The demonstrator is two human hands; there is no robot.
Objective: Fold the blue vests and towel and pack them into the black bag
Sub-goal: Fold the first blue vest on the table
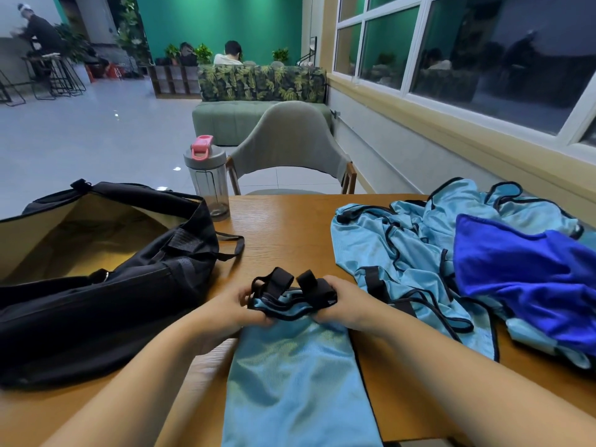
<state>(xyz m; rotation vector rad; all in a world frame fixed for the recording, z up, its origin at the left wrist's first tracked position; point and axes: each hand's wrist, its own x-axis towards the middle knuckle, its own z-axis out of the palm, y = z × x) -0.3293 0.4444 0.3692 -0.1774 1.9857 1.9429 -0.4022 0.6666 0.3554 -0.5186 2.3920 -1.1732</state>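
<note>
A light blue vest lies folded into a long narrow strip on the wooden tabletop, its long axis running from the near edge straight away from the person. Its far end, with the black straps, points toward the grey chair across the tabletop. The left hand and the right hand both grip that bunched far end, fingers curled round the cloth and black straps, one hand on each side and close together. The near end of the strip runs out of view at the bottom.

To the left the black bag lies on its side with its mouth wide open, showing a tan lining; it overhangs or reaches the left edge of the tabletop, and a loose strap trails toward the middle. A bare band of wood separates the bag from the folded vest. Just behind the bag, near the far edge, stands a grey water bottle with a pink lid.

To the right a heap of unfolded blue vests spreads to the right edge, and a darker blue towel lies crumpled on top of it. The heap's nearest folds lie just beside the right hand. Open wood remains between the hands and the far edge
</note>
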